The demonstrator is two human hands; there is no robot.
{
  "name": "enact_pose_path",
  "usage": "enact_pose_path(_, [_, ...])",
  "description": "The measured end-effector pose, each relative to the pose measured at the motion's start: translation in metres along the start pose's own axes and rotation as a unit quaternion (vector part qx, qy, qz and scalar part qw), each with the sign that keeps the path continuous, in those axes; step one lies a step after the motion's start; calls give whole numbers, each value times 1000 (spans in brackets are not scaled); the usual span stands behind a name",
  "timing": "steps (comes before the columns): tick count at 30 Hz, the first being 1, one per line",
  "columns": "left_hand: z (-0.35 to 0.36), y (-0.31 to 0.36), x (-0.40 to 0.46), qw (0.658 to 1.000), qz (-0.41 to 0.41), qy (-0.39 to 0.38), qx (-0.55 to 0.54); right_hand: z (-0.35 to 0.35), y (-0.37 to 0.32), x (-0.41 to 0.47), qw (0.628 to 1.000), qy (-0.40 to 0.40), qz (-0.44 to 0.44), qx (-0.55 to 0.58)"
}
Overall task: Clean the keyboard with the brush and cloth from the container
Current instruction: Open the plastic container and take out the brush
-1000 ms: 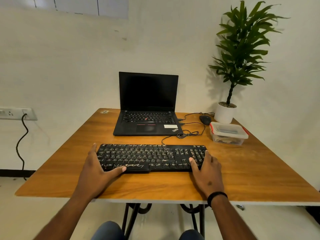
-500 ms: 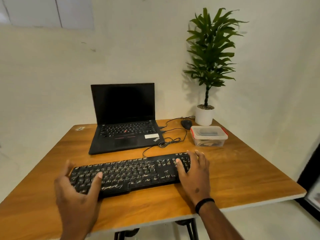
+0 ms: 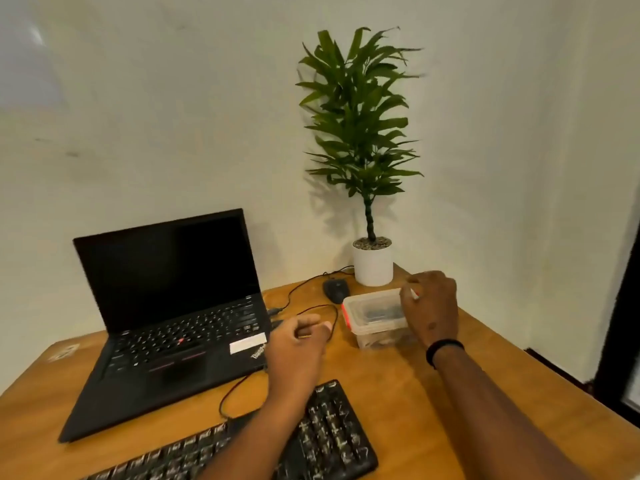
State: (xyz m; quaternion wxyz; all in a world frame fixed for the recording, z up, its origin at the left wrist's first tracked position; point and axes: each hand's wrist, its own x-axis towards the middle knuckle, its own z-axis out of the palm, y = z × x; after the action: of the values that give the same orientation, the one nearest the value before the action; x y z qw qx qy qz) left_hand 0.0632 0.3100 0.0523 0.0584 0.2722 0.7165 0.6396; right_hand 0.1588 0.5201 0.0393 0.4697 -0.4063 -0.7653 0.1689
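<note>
Two hands: right hand grips clear plastic container; left hand loosely curled, empty.

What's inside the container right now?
Through the clear container only a dark blurred shape under the lid and pale clutter at the bottom show. No brush or cloth can be told apart; the right hand covers its right end.

A wooden table fills the lower frame. On it, at left centre, stands an open black laptop. A black keyboard lies along the bottom edge. Right of centre sits a clear lidded container, with a black mouse just behind it and a white potted plant at the table's far corner. Cables trail between them.
</note>
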Motion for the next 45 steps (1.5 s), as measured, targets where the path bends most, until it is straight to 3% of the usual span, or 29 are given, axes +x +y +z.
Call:
enact_pose_path(5, [53, -17, 53, 994, -67, 10, 84, 8, 35, 13, 998, 19, 49, -40])
enact_pose_path(9, [71, -22, 65, 991, -96, -11, 93, 10, 39, 15, 996, -13, 86, -26])
enact_pose_path(16, [83, -30, 65, 988, -103, 11, 112, 7, 36, 14, 994, -5, 106, 30])
enact_pose_path(23, [84, -23, 70, 973, -85, 7, 215, 4, 34, 15, 991, -9, 120, 57])
enact_pose_path(29, [78, -20, 71, 974, -137, -22, 180, 3, 37, 16, 987, -4, 136, 82])
enact_pose_path(36, [76, -28, 75, 965, -121, -27, 230, 5, 47, 19, 971, -31, 205, 116])
enact_pose_path(45, [81, -24, 79, 971, -132, -11, 200, 9, 52, 22, 984, -73, 157, 50])
